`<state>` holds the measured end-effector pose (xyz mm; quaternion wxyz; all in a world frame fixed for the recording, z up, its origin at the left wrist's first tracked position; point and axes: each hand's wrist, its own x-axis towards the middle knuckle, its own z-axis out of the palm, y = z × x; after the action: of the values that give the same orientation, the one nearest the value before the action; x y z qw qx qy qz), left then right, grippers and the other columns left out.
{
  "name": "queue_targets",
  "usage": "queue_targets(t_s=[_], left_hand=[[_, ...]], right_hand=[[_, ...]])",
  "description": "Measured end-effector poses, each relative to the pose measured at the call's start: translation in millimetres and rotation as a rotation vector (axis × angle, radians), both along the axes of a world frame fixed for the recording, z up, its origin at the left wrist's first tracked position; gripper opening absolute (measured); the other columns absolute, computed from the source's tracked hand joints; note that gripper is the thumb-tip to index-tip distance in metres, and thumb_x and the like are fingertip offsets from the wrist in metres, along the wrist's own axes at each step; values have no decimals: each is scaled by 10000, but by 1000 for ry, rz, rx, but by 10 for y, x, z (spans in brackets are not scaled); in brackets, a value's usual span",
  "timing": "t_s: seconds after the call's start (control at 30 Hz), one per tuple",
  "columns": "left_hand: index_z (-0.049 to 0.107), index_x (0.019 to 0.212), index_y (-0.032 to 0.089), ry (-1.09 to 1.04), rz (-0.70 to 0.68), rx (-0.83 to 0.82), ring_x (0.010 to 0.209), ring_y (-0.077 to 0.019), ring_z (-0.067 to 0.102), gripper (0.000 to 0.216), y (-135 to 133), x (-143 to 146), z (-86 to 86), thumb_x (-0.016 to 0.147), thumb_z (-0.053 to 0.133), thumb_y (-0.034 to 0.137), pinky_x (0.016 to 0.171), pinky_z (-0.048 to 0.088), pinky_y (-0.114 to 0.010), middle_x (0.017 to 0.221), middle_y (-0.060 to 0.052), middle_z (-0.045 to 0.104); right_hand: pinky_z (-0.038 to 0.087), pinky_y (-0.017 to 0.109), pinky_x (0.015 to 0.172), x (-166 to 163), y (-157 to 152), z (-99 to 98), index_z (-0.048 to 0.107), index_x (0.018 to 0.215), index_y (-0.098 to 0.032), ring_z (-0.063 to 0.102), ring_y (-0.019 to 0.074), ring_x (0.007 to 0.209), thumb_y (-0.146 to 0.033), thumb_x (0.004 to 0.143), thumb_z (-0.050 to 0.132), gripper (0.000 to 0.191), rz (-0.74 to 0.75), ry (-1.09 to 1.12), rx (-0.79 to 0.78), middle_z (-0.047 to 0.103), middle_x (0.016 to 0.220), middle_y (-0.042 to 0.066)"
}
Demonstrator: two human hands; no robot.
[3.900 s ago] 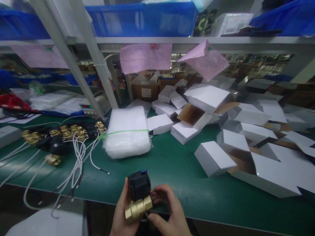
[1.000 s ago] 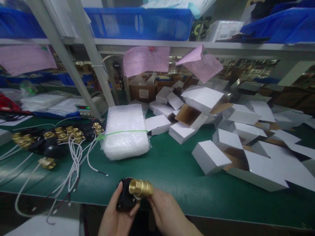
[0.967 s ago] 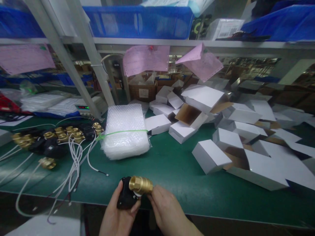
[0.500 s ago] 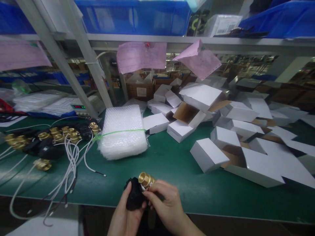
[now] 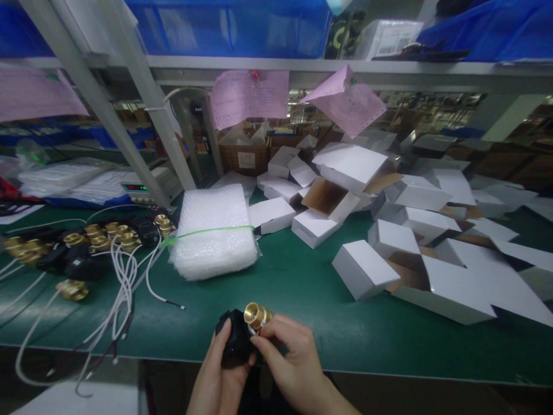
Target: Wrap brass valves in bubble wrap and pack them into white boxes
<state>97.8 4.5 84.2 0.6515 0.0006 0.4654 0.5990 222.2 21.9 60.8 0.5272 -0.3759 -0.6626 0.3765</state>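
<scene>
Close to the table's front edge, my left hand is wrapped round the black housing of a motorized brass valve. Its brass valve body points up and away from me, beside the housing. My right hand pinches the end of a thin white cable with a bit of red wire showing, right against the valve. The fingers partly hide the cable's tip and the brass body. Several similar valves with white cables lie together on the left.
A stack of bubble wrap tied with a green band lies mid-table. Many white boxes, some with open ends, spread over the right side. Blue bins stand on a shelf with pink papers hanging below.
Both hands stay at almost the same spot with the valve. The brass body has turned slightly, its opening now facing me more. The whole view has shifted a little.
</scene>
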Motion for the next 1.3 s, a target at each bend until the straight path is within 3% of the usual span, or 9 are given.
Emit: queue_targets(t_s=[0.13,0.27,0.47,0.67,0.73,0.9,1.07,1.2,1.3], left_hand=[[694,1001,96,-120,24,-98,747,-158,728,236,56,11,-14,998,458,104,581,596,-236,976,-113,768],[704,938,75,-208,52,-168,726,-170,750,342,92,37,-57,1031,376,104,648,637,-252,900,-123,783],[678,1124,99,-234,-15,-160,796,-186,763,310,68,15,-214,1040,381,135,786,645,-283,979,-119,786],[660,1067,100,-202,-38,-206,721,-196,752,271,78,24,-148,1032,396,157,617,633,-273,893,-111,781],[651,989,107,-187,-44,-208,589,-161,705,277,98,10,-129,1026,381,154,483,571,-225,784,-78,754],[604,968,131,75,-160,-7,508,-130,602,125,79,-113,-217,954,577,251,341,364,-160,738,-52,686],[540,1196,211,297,-180,127,529,-121,583,514,-5,-148,-192,797,769,441,384,313,-119,734,-11,668],[508,1282,224,360,-273,108,502,-122,581,623,-18,-151,-165,782,750,507,394,279,-103,682,-19,663],[534,1256,235,453,-408,132,474,-115,562,566,22,-177,-223,814,712,542,382,241,-110,682,-20,669]], right_hand=[[330,231,578,-30,34,60,486,650,-189,523,141,618,-184,893,552,252,-24,-100,-75,552,660,-7],[250,284,577,-90,82,119,431,690,-194,502,157,624,-120,859,502,198,-89,-345,30,538,695,8],[265,302,582,-117,141,205,519,745,-182,570,181,664,-51,835,551,162,-104,-625,24,602,764,26],[317,302,597,-98,124,239,585,804,-167,600,201,724,-44,875,596,143,-50,-732,34,633,831,39],[345,305,622,-61,124,244,605,848,-160,601,211,769,-30,884,617,136,-12,-753,70,639,876,45],[369,275,652,84,130,137,583,843,-170,544,182,754,-10,919,629,182,27,-579,116,562,838,18],[375,255,667,193,170,-118,514,786,-192,502,169,750,-77,900,673,227,12,-238,25,495,804,-14],[451,276,779,299,216,-139,635,1070,-197,581,212,912,-294,797,866,370,144,-30,-211,617,1027,31],[447,292,859,368,205,-68,700,1161,-244,617,231,985,-363,868,806,334,311,-79,-262,682,1085,31]])
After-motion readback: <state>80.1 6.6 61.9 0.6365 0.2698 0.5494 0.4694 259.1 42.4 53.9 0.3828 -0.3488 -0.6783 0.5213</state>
